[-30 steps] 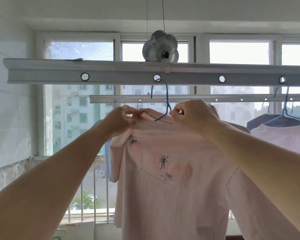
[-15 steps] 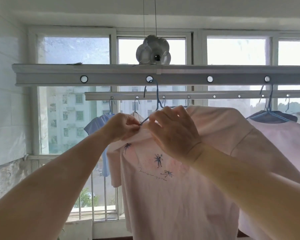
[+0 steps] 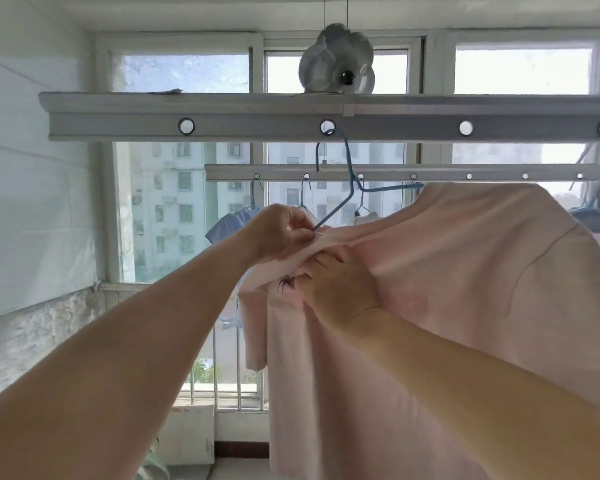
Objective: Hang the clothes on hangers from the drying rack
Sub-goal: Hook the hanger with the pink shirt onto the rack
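A pale pink T-shirt (image 3: 465, 271) with small dark prints hangs on a blue wire hanger (image 3: 352, 178). The hanger's hook sits in a round hole of the near grey rack bar (image 3: 257, 123). The hanger is tilted: its right arm is under the raised shoulder, its left arm is bare and slopes down to the neckline. My left hand (image 3: 284, 230) pinches the collar edge at the end of that left arm. My right hand (image 3: 340, 289) grips the collar just below it, bunching the fabric.
A second rack bar (image 3: 465, 172) runs behind, with a blue garment (image 3: 229, 220) and other clothes on hangers. More hung clothes (image 3: 596, 216) sit at the right edge. A white pulley housing (image 3: 336, 60) tops the near bar. Windows and a railing (image 3: 229, 375) lie beyond.
The shirt's right shoulder has risen onto the hanger and the hanger tilted, baring its left arm. My right hand dropped from the collar top to below my left hand.
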{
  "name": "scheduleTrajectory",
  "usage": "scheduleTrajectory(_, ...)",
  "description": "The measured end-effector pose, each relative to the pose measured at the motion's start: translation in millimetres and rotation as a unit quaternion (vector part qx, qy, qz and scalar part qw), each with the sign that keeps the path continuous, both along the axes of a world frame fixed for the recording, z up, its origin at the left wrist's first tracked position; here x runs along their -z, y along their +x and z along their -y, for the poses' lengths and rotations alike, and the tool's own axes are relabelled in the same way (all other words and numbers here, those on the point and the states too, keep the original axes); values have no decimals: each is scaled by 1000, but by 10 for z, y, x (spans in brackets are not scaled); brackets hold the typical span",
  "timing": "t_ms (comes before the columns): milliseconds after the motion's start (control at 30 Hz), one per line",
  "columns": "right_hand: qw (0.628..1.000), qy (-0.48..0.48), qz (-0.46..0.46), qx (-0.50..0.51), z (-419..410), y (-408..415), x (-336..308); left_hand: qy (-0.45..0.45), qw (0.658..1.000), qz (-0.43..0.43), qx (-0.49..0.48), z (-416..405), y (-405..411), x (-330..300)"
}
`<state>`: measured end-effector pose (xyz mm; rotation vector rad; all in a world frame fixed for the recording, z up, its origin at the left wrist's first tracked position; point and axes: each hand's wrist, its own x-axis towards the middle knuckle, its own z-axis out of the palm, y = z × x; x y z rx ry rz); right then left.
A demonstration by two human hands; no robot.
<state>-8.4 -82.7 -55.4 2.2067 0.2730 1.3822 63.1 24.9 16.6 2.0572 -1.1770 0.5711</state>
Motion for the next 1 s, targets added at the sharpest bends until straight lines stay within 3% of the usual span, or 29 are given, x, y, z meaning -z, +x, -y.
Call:
scheduleTrajectory(100,996,23,19,-84,-50,-56,-10,1,999,26,-23,-81,-24,5)
scheduleTrajectory(200,983,8,-45,-176,-81,-147,42,0,998,30,-52,-131,-15,7)
scheduleTrajectory(367,960,-23,-260,-103,-59,-310,81,-40,997,-7,-66,-264,56,8)
scheduleTrajectory(433,970,-1,-221,-98,-43,-356,53,-55,997,-19,-55,-287,56,17)
scheduleTrajectory(567,992,48,53,-100,-103,-398,-202,-89,995,-43,-28,-295,30,40)
scheduleTrajectory(633,988,95,118,-30,-94,-390,-389,-103,993,-51,-16,-326,40,47)
scheduleTrajectory(700,982,164,78,61,-60,-377,-510,-116,991,-62,-3,-356,54,56)
scheduleTrajectory(800,968,227,37,105,46,-332,-607,-145,988,-59,-17,-387,92,63)
scheduleTrajectory(1000,947,319,45,-16,156,-362,-711,-272,957,-23,-99,-386,143,41)
